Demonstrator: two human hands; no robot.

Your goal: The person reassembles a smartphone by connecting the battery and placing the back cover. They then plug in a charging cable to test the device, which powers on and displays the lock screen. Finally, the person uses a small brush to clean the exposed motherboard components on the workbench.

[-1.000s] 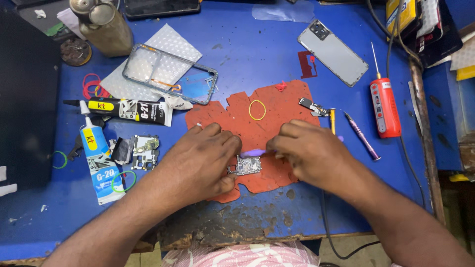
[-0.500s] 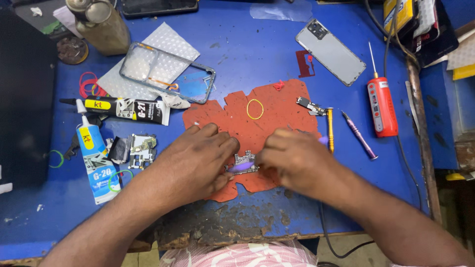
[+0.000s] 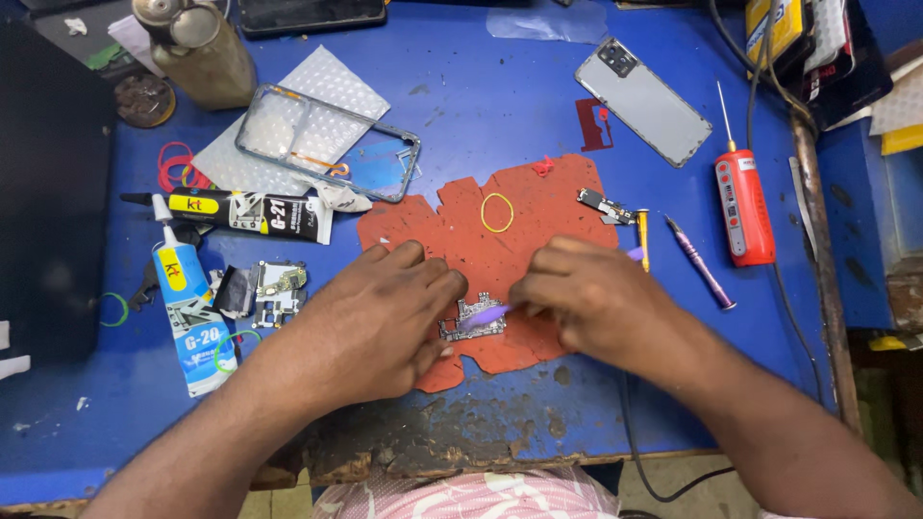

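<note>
A small phone circuit board (image 3: 471, 320) lies on a worn red mat (image 3: 538, 207) at the front of the blue bench. My left hand (image 3: 380, 322) rests on the mat and pins the board's left edge with its fingertips. My right hand (image 3: 591, 298) grips a purple-tipped tool (image 3: 490, 313) whose tip lies across the board. A yellow rubber band (image 3: 497, 212) sits on the mat behind the hands.
Two glue tubes (image 3: 240, 213), a phone frame (image 3: 327, 144), a grey back cover (image 3: 642, 100), a red electric screwdriver (image 3: 743, 202), a purple screwdriver (image 3: 700, 261) and small parts (image 3: 279, 288) lie around. A bottle (image 3: 197, 48) stands far left. Cables (image 3: 808, 192) run down the right side.
The hands have drawn slightly apart, uncovering the circuit board and the purple tool tip. The view has shifted a little.
</note>
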